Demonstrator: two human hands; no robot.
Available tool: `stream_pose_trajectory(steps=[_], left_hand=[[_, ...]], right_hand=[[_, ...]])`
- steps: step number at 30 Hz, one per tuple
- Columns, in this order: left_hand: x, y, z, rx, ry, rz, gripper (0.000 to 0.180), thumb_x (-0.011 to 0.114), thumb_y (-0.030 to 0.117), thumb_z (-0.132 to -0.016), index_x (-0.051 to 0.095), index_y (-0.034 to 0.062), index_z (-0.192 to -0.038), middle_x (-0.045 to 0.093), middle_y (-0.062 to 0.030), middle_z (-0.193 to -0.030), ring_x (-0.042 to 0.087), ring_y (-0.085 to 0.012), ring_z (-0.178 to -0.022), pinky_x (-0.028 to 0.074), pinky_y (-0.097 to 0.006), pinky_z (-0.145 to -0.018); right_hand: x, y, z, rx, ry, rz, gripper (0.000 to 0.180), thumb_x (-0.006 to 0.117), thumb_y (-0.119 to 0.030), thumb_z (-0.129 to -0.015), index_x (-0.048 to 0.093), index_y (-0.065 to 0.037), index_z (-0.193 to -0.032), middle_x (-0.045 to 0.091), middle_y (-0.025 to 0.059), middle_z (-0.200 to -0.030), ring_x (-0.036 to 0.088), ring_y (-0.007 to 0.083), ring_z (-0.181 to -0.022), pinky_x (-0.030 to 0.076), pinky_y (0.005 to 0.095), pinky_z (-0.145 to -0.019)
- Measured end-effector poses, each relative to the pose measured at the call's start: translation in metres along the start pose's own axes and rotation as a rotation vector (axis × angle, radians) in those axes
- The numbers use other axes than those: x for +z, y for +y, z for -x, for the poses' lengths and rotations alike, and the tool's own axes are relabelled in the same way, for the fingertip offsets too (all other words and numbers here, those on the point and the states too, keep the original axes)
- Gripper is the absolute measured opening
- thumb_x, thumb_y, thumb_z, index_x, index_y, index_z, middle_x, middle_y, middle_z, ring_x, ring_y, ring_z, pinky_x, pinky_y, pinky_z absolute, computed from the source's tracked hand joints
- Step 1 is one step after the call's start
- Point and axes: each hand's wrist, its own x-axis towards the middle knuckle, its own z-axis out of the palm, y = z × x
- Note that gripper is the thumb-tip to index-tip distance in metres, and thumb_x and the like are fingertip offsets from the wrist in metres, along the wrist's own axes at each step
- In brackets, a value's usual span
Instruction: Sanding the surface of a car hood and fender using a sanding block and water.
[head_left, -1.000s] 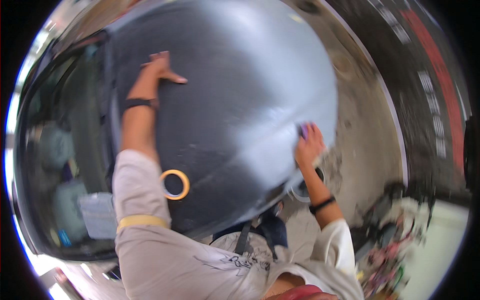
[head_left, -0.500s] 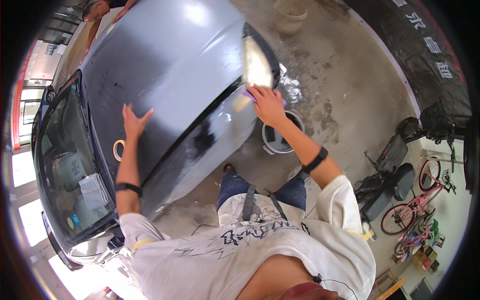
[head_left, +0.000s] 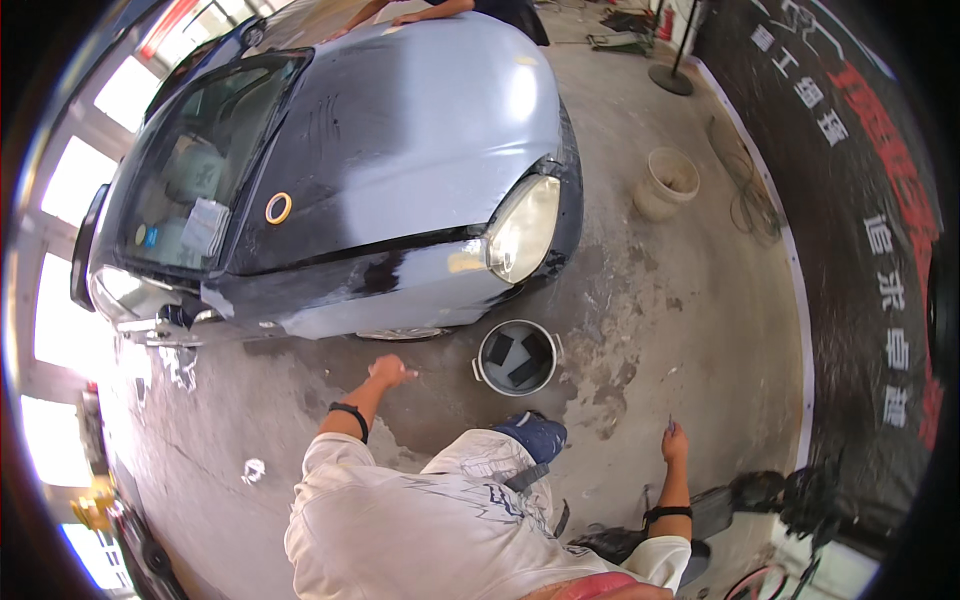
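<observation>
My left hand (head_left: 392, 371) hangs over the floor beside the car's front wheel, empty, with its fingers loosely out. Out to the right, my right hand (head_left: 675, 442) is closed on a thin purple pad (head_left: 671, 424), seen almost edge-on. Neither hand touches the car (head_left: 440, 130), whose dark bonnet and wing carry broad light-grey patches. Its headlight (head_left: 525, 232) looks cloudy yellow. A roll of tape (head_left: 278, 208) lies on the bonnet near the windscreen. Between my hands and the headlight stands a bucket (head_left: 480, 372) with water and several dark flat pieces in it.
Another person's arms (head_left: 425, 14) rest on the bonnet's far side. A second, pale bucket (head_left: 667, 180) stands beyond the headlight, with a coiled hose (head_left: 752, 200) by the dark banner wall (head_left: 850, 190). A parked scooter (head_left: 715, 510) is close on my right. Damp stains mark the concrete floor (head_left: 620, 330).
Both hands have come off the car, and I have backed away from it. My right hand has swung out right with the purple pad. The tape roll stays on the bonnet.
</observation>
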Motion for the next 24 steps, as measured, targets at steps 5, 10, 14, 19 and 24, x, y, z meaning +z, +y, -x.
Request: stream_pose_trajectory(steps=[5,10,14,19,24], left_hand=[[0.123,0.017,0.015,0.029,-0.138,0.169,0.038,0.077,0.052,-0.084,0.080,0.0152,-0.080,0.077,-0.0080,-0.084,0.074,-0.0328,-0.091,0.056,-0.045,-0.087],[0.149,0.140,-0.045,0.439,-0.158,-0.071,0.042,0.066,0.051,-0.091,0.077,0.0098,-0.094,0.076,-0.0159,-0.096,0.072,-0.0379,-0.094,0.056,-0.048,-0.086],[0.063,0.318,-0.079,0.590,0.124,0.428,0.048,0.072,0.044,-0.090,0.071,0.0041,-0.116,0.072,-0.0189,-0.113,0.069,-0.0378,-0.104,0.055,-0.047,-0.091],[-0.065,0.476,-0.086,0.783,0.157,0.593,0.048,0.077,0.038,-0.090,0.069,0.0060,-0.124,0.071,-0.0175,-0.115,0.070,-0.0327,-0.109,0.053,-0.043,-0.094],[-0.063,0.484,-0.144,0.509,0.251,0.537,0.051,0.077,0.045,-0.087,0.070,0.0053,-0.118,0.071,-0.0203,-0.117,0.068,-0.0371,-0.110,0.053,-0.046,-0.095]], right_hand=[[-0.048,0.014,-0.068,-0.109,-0.045,-0.009,0.046,0.061,-0.025,-0.097,0.060,-0.004,-0.138,0.070,0.0248,-0.121,0.067,0.0426,-0.112,0.053,0.0478,-0.097],[-0.098,0.046,-0.146,-0.141,-0.142,-0.047,0.044,0.062,-0.025,-0.097,0.062,-0.005,-0.137,0.073,0.0210,-0.110,0.071,0.0368,-0.102,0.055,0.0450,-0.089],[-0.127,0.085,-0.212,-0.149,-0.149,-0.124,0.026,0.063,-0.024,-0.097,0.067,-0.003,-0.113,0.067,0.0087,-0.081,0.063,0.0210,-0.072,0.052,0.0391,-0.066],[-0.154,0.129,-0.317,0.030,-0.258,-0.297,0.016,0.064,-0.022,-0.097,0.064,-0.007,-0.097,0.061,0.0023,-0.074,0.055,0.0140,-0.062,0.043,0.0337,-0.055],[-0.207,0.035,-0.440,0.075,-0.444,-0.329,0.016,0.066,-0.024,-0.096,0.063,-0.008,-0.099,0.057,0.0000,-0.072,0.051,0.0131,-0.058,0.041,0.0315,-0.051]])
